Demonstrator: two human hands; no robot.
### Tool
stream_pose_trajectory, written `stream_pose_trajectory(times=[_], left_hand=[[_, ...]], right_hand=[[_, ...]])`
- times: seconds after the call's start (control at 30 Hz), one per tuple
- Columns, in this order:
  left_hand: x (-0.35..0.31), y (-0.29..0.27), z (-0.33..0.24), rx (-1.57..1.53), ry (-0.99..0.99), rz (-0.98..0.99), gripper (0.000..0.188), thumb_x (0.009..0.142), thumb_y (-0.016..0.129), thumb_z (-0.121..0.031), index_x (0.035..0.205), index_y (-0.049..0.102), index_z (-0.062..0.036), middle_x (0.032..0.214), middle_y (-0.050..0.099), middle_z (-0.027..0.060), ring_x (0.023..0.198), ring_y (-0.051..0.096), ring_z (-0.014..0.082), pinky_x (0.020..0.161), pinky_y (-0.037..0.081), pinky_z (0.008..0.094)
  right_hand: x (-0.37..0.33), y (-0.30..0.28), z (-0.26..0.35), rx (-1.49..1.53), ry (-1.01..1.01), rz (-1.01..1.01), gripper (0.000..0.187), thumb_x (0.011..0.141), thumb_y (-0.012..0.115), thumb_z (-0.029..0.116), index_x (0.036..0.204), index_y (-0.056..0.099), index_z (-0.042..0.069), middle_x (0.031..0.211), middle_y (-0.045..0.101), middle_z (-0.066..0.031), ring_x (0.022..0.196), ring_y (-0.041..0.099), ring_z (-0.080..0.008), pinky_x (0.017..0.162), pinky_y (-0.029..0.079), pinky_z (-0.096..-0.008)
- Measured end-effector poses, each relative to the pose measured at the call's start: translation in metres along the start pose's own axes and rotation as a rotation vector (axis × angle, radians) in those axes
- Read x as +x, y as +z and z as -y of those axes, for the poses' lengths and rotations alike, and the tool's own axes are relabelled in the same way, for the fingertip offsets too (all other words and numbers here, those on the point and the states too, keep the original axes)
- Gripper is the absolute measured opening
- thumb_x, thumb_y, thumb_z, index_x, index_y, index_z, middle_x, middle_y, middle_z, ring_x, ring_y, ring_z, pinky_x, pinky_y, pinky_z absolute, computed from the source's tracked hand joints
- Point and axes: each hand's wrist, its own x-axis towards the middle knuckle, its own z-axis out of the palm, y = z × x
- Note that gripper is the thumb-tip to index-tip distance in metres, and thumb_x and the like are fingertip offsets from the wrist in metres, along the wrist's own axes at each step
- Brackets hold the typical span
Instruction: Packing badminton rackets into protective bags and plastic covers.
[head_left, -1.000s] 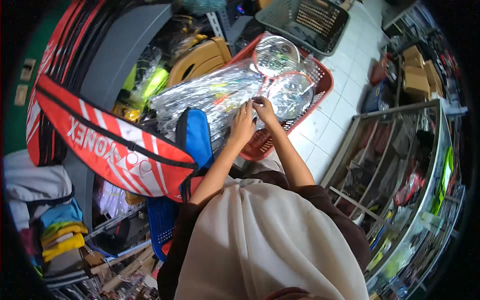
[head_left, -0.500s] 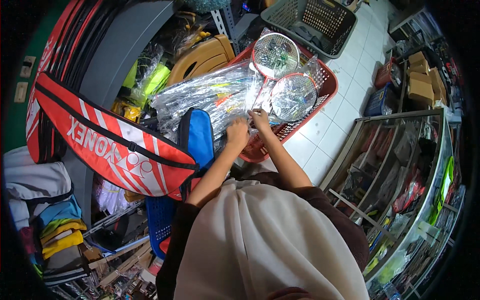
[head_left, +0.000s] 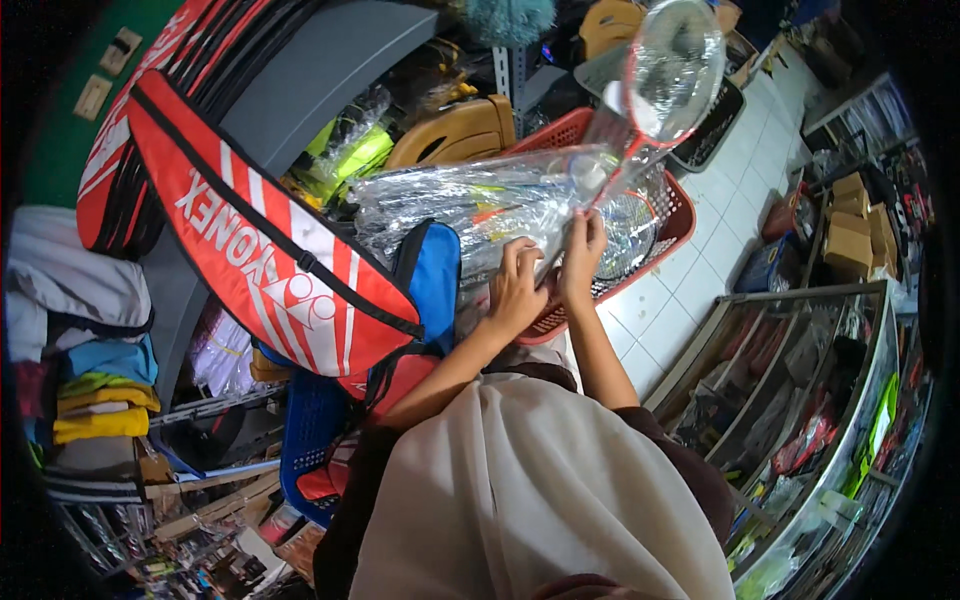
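A badminton racket with a red frame (head_left: 629,95) is raised over the red basket (head_left: 683,215), its head tilted up and away. My right hand (head_left: 582,258) is closed on its shaft. Just to the left, my left hand (head_left: 518,292) has bent, parted fingers beside the lower end of the racket; plastic wrap lies near its fingertips. Under both hands, several plastic-wrapped rackets (head_left: 430,205) lie in a pile across the basket. Another strung racket head (head_left: 635,222) rests at the basket's right end. The raised racket's grip end is partly hidden by my hands.
A red racket bag (head_left: 270,250) and a blue bag (head_left: 437,275) stand to the left. Beyond is a dark basket (head_left: 715,135). A glass display case (head_left: 790,370) fills the right side, past white floor tiles (head_left: 715,235). Folded clothes (head_left: 100,390) are at far left.
The red-framed racket has been lifted from the basket and moved up and right, in my right hand. My left hand has shifted right and its fingers have loosened. The view has shifted too.
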Motion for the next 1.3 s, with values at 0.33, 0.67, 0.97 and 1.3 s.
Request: stream_pose_trajectory(times=[0.33,0.67,0.97,1.3], left_hand=[[-0.007,-0.090,-0.019,0.021,-0.054,-0.161,0.054,0.078,0.065,-0.019,0.126,0.044,-0.0060,0.069,0.063,0.0159,0.061,0.062,0.0374,0.057,0.049,0.0474],[-0.029,-0.325,-0.006,0.830,-0.125,-0.473,0.028,0.062,0.068,-0.016,0.084,0.053,-0.0083,0.072,0.060,0.0112,0.068,0.061,0.0328,0.057,0.046,0.0431],[-0.004,-0.437,0.014,1.162,0.032,-0.568,0.025,0.065,0.069,-0.012,0.085,0.055,-0.0066,0.079,0.057,0.0062,0.084,0.056,0.0266,0.074,0.042,0.0393],[0.109,-0.496,0.034,1.510,0.229,-0.487,0.035,0.069,0.058,-0.003,0.103,0.053,-0.0054,0.108,0.056,0.0084,0.111,0.051,0.0241,0.097,0.036,0.0400]], right_hand=[[0.015,0.060,0.132,0.224,-0.247,0.304,0.016,0.094,0.052,0.016,0.103,0.056,0.003,0.088,0.058,-0.0009,0.085,0.054,-0.0090,0.077,0.042,-0.0242],[0.053,0.109,0.161,1.090,0.040,1.008,0.071,0.083,0.054,0.050,0.135,0.039,0.003,0.133,0.044,-0.0207,0.101,0.056,-0.0362,0.079,0.049,-0.0466],[0.064,0.132,0.106,0.740,-0.014,1.488,0.073,0.078,0.063,0.046,0.130,0.044,-0.002,0.127,0.050,-0.0197,0.100,0.057,-0.0340,0.079,0.048,-0.0448],[0.048,0.092,0.084,-0.029,0.121,2.065,0.052,0.076,0.074,0.025,0.117,0.057,-0.003,0.099,0.065,-0.0102,0.091,0.061,-0.0209,0.078,0.048,-0.0334]])
